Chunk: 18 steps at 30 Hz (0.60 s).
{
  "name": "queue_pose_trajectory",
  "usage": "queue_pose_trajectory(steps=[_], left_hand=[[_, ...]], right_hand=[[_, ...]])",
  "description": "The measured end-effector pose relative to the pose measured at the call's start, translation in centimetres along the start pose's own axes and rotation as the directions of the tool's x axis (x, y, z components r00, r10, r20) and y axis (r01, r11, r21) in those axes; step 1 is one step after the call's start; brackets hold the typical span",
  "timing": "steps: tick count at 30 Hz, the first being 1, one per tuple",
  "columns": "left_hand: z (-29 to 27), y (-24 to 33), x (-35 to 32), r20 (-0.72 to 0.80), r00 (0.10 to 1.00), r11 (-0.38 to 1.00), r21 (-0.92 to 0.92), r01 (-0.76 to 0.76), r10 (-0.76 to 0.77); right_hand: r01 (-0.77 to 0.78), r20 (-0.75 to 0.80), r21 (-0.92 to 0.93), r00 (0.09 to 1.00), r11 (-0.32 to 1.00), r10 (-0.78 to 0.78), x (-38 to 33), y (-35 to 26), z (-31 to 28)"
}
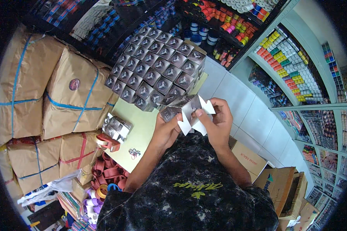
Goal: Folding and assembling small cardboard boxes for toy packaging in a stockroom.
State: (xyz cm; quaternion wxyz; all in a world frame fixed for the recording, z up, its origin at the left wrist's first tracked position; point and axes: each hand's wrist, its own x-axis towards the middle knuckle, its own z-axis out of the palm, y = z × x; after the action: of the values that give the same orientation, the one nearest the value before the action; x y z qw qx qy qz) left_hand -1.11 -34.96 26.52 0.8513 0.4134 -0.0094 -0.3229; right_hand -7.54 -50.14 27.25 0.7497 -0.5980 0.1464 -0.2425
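Observation:
A small grey printed carton (192, 107) with white flaps standing open is between my hands, in front of my chest. My left hand (166, 130) pinches its near left side. On the other side my right hand (219, 122) grips the carton, its thumb pressed on a white flap. Just beyond, rows of matching grey cartons (152, 63) stand packed together on a pale yellow table (137, 117). More cartons (117, 127), with white edges showing, lie in a loose pile left of my left forearm. The carton's underside is hidden.
A red tape dispenser (108, 142) and a small dark cluster (134, 153) lie on the table. Brown wrapped parcels (75, 92) are stacked left, above red tape rolls (106, 171). Shelves of coloured spools (285, 69) line the right. Open cardboard boxes (277, 184) stand lower right.

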Motion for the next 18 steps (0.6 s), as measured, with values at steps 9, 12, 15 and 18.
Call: queue_pose_trajectory(steps=[9,12,15,18], left_hand=[[-1.1,-0.6,-0.2,0.013,1.000,1.000,-0.013,-0.029,0.029],[-2.1,-1.1,-0.1,0.086,0.996,0.998,-0.056,0.015,-0.010],[-2.4,-0.8,-0.3,0.146,0.985,0.950,-0.282,0.134,-0.096],[-2.3,-0.5,-0.4,0.185,0.973,0.947,-0.264,0.183,-0.137]], right_hand=[[0.162,-0.010,-0.103,0.986,0.981,-0.164,-0.2,-0.2,0.3],[0.217,0.018,-0.167,0.976,0.962,-0.217,0.0,-0.1,0.0],[0.272,0.063,-0.218,0.962,0.937,-0.265,0.0,-0.5,-0.1],[0.333,0.142,-0.275,0.942,0.902,-0.305,0.1,-1.0,-0.5]])
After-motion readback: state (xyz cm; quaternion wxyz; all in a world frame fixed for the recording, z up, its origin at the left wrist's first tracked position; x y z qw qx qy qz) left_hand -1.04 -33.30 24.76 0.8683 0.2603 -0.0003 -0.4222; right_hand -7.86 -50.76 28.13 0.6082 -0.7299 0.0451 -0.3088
